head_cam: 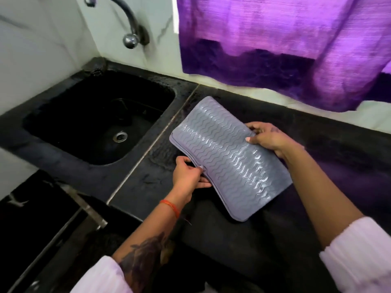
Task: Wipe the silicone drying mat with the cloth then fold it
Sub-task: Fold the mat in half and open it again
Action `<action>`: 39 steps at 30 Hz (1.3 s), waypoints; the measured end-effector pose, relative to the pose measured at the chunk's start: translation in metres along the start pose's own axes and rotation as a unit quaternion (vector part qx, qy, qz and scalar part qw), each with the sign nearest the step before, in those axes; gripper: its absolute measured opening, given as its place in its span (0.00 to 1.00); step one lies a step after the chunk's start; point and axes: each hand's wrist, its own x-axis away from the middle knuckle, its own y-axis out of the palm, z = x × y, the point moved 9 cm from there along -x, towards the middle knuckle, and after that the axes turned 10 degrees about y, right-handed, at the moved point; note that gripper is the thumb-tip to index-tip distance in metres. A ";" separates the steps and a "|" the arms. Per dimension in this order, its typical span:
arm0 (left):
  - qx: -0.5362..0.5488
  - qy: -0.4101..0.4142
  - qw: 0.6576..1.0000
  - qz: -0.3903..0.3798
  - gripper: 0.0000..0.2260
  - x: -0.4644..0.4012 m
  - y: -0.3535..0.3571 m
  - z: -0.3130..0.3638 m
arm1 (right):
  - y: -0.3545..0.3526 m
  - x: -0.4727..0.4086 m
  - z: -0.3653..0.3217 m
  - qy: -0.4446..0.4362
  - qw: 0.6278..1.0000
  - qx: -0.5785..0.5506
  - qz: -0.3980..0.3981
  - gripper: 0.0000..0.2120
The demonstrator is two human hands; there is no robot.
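Note:
The grey silicone drying mat (226, 153), ribbed with wavy lines, is doubled over and held just above the black counter (338, 149), its near corner hanging past the counter's front edge. My left hand (188, 174) pinches the layered edge on the mat's left side. My right hand (268, 138) grips the opposite edge, thumb on top. The cloth is not in view.
A black sink (63, 115) with a metal drain lies to the left, and a chrome tap (127, 28) is mounted on the white wall above it. A purple curtain (285, 43) hangs behind the counter. Dark clothing fills the foreground below the mat.

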 end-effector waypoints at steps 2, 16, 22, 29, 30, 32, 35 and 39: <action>0.007 -0.004 1.000 0.025 0.14 0.006 -0.013 -0.005 | 0.016 -0.012 -0.015 -0.012 0.999 0.031 -0.006 0.20; -0.190 -0.058 0.979 0.048 0.09 0.009 -0.069 -0.028 | 0.061 -0.031 -0.016 -0.090 0.982 0.150 0.066 0.21; -0.464 0.087 0.879 0.071 0.09 -0.021 -0.095 0.028 | 0.033 -0.007 0.001 -0.118 0.969 0.156 0.153 0.14; -0.497 0.199 0.845 -0.003 0.28 -0.081 -0.079 0.054 | -0.026 0.063 0.073 -0.153 0.876 0.071 0.452 0.24; -0.509 0.190 0.839 -0.032 0.31 -0.091 -0.076 0.053 | -0.022 0.067 0.084 -0.153 0.876 0.071 0.452 0.26; -0.509 0.193 0.835 -0.080 0.34 -0.103 -0.068 0.053 | -0.006 0.068 0.096 -0.168 0.889 0.093 0.416 0.30; -0.468 0.219 0.851 -0.090 0.33 -0.119 -0.066 0.067 | 0.008 0.066 0.097 -0.186 0.901 0.093 0.381 0.29; -0.392 0.221 0.876 -0.172 0.31 -0.138 -0.055 0.079 | 0.003 0.065 0.082 -0.192 0.898 0.079 0.387 0.21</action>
